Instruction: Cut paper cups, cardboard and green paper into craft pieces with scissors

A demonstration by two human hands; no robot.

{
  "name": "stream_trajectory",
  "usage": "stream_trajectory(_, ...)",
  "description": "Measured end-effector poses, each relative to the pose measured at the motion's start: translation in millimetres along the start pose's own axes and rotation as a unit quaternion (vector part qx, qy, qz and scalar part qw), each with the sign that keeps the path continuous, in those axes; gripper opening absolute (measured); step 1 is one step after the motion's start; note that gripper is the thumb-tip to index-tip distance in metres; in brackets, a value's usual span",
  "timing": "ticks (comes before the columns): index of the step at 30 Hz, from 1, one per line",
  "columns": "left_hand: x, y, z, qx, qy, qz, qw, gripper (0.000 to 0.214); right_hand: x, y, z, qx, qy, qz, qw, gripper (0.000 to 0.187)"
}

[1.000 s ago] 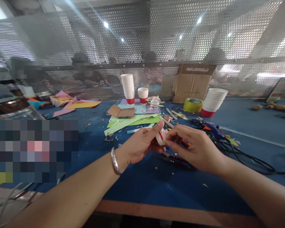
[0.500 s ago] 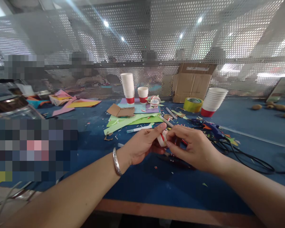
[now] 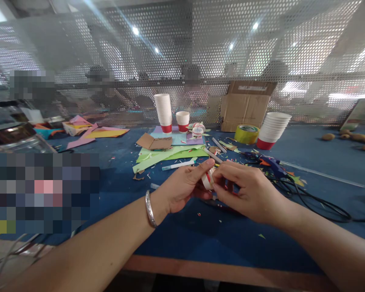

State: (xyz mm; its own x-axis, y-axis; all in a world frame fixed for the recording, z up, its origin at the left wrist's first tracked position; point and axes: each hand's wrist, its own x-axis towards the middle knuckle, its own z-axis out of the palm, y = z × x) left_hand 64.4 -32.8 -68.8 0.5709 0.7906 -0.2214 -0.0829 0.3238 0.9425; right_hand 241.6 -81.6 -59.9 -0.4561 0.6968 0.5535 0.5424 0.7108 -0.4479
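The left hand's fingers [image 3: 207, 164] are closing around a small white-and-red paper piece [image 3: 207, 179], the forefinger lying over its top and the thumb pressing from below. The right hand's fingertips [image 3: 216, 178] are pinching the same paper piece from the right side, so both sets of fingers are gripping it between them. The paper piece is sitting in the air just above the table, in the middle of the scene, and how it is shaped is hard to tell because the fingers are covering much of it.

The left hand [image 3: 182, 188] is reaching in from the near left, wearing a silver bracelet [image 3: 149, 209] at the wrist. The right hand [image 3: 249, 190] is coming in from the near right, its back facing up.

Under the hands the blue table [image 3: 200, 239] is showing scattered paper scraps. Just beyond the left hand a white pen [image 3: 178, 165] is lying beside sheets of green paper [image 3: 167, 156]. To the right a blue glue gun [image 3: 272, 162] is lying with its black cable [image 3: 316, 202] trailing off to the right. Farther away an upright stack of cups [image 3: 163, 111] is standing beside a single cup [image 3: 183, 121], and at the far right a roll of yellow tape [image 3: 246, 134] is lying just beside a leaning stack of cups [image 3: 272, 129], in front of a cardboard box [image 3: 246, 105].
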Motion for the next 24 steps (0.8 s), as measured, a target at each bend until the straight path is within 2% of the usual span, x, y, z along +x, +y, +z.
stream_trajectory(7,-1.5,3.5,-0.8,-0.025,-0.033,0.013,0.999,0.044,1.3,4.3,0.1,0.0,0.0,0.002,1.0,0.013)
stream_trajectory(11,-0.8,3.8,-4.5,-0.017,-0.029,-0.011,0.999,0.05,0.9,5.2,-1.2,0.007,0.007,0.017,1.0,0.009)
stream_trajectory(16,0.2,6.7,-8.5,0.047,-0.043,-0.04,0.997,0.062,2.1,5.6,-3.2,0.024,0.012,0.026,0.999,0.006)
stream_trajectory(20,0.4,9.0,-10.5,0.075,-0.044,-0.081,0.993,0.065,3.2,3.8,-1.4,-0.007,0.043,0.003,0.999,0.022)
stream_trajectory(24,-0.5,5.7,-10.0,0.07,0.002,-0.122,0.99,0.064,1.7,-2.1,2.9,-0.004,0.032,0.025,0.999,0.033)
